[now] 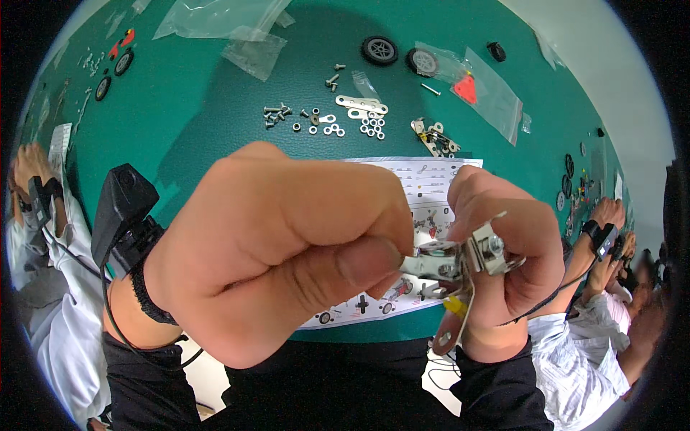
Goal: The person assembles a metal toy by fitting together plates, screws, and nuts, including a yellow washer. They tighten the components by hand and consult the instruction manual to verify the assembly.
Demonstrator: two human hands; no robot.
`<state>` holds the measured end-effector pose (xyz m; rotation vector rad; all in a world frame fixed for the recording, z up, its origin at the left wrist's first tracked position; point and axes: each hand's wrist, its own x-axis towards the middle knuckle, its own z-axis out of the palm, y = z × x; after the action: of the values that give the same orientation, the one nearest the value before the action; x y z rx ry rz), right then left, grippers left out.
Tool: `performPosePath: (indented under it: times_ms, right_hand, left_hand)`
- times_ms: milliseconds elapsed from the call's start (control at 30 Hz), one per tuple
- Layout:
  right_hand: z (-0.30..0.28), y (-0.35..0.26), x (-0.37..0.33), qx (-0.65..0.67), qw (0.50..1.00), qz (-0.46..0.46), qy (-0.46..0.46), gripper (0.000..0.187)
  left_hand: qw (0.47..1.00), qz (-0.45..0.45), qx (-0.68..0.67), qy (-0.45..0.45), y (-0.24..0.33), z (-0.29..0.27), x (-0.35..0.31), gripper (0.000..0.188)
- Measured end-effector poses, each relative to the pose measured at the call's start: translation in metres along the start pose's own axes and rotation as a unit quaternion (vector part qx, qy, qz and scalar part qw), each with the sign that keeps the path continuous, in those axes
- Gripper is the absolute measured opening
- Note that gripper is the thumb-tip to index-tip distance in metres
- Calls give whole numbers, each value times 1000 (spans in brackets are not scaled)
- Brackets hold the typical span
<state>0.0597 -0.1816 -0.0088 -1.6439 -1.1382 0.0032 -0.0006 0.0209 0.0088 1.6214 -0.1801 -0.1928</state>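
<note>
Pinching the left end of a small, silvery metal bracket assembly [440, 264] between thumb and bent forefinger, the bare left hand [295, 233] reached in from the left, its thumbnail turned toward the viewer. The bare right hand [530, 224] was curled closed around the other side, where the assembly's upright bracket and screw head stood in front of its fingers; the metal hid the exact contact of those fingertips. The assembly thus lay between the two hands, raised above the table, with a yellow piece [455, 307] beneath it and a thin metal strip with a rounded, holed end [445, 339] slanting down at the right hand.

Behind the hands, a white printed sheet with coloured pictures [352, 310] lay on the green tabletop [309, 65]. Beyond it were silvery hex nuts [372, 128], small metal screws [277, 115] and pale, holed flat strips [361, 105]. Farther off lay two black-tyred wheels with grey spokes [379, 50] and a red triangular piece [466, 89] near a clear plastic bag [496, 111].
</note>
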Motion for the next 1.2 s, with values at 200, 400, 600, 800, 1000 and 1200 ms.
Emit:
performPosePath:
  times_ms: [200, 400, 600, 800, 1000, 1200]
  right_hand:
    - [2, 4, -3, 39, 999, 4, 1, 24]
    - [-11, -3, 7, 6, 999, 7, -45, 17]
    - [3, 0, 0, -17, 998, 35, 43, 18]
    - [-2, -3, 8, -25, 999, 13, -18, 20]
    - [-6, -4, 8, -48, 998, 6, -36, 28]
    - [-12, -7, 14, -104, 988, 19, -116, 28]
  left_hand:
    - [1000, 25, -16, -2, -8, 1, -1, 48]
    - [997, -13, -78, -21, -4, 4, 2, 26]
    - [994, -66, -84, -8, 0, 1, -1, 26]
    - [991, -30, -131, 19, -4, 4, -2, 42]
    - [993, -67, -100, -13, 4, 0, -1, 48]
    - [994, -22, -106, 10, -4, 5, -4, 46]
